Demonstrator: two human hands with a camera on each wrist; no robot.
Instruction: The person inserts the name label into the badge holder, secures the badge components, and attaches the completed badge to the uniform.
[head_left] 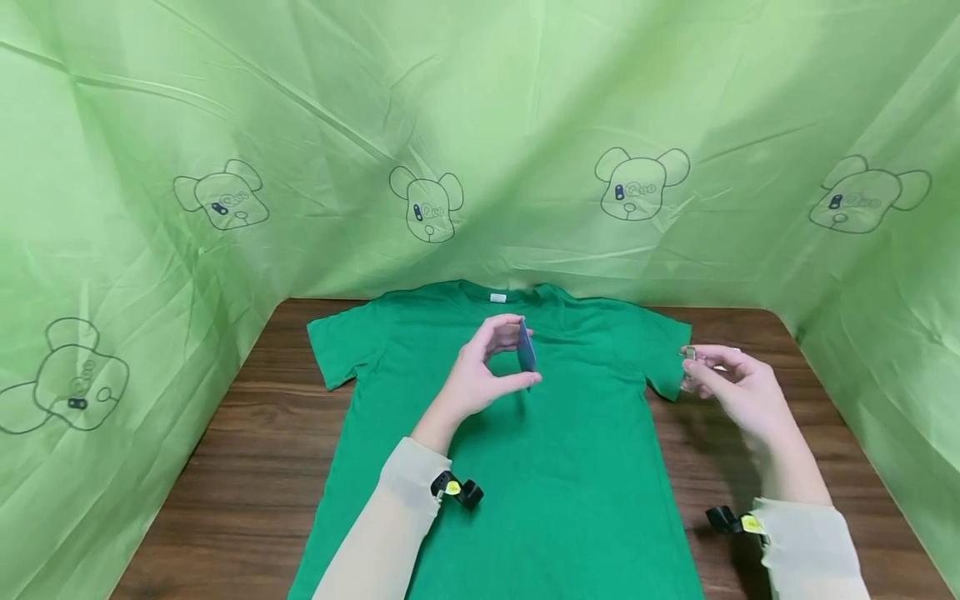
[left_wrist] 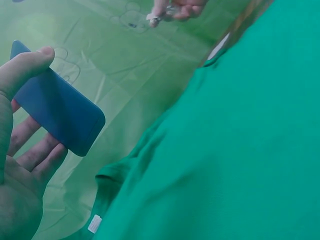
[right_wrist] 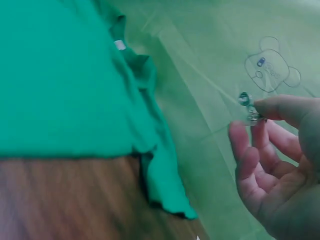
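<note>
My left hand (head_left: 487,367) grips a blue panel (left_wrist: 62,107); my right hand (head_left: 750,396) pinches a shiny trinket (right_wrist: 245,99). The label (head_left: 498,297) on the shirt (head_left: 555,475) is unreadable.

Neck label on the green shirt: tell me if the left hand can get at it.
Probably yes: the neck label lies uncovered, though the left hand holds a flat blue object.

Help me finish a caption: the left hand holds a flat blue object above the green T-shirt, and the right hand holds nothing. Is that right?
Not quite: the right hand is not empty. The right wrist view shows it pinching a small shiny object. The rest stands: the left hand holds a flat blue object above the green T-shirt.
</note>
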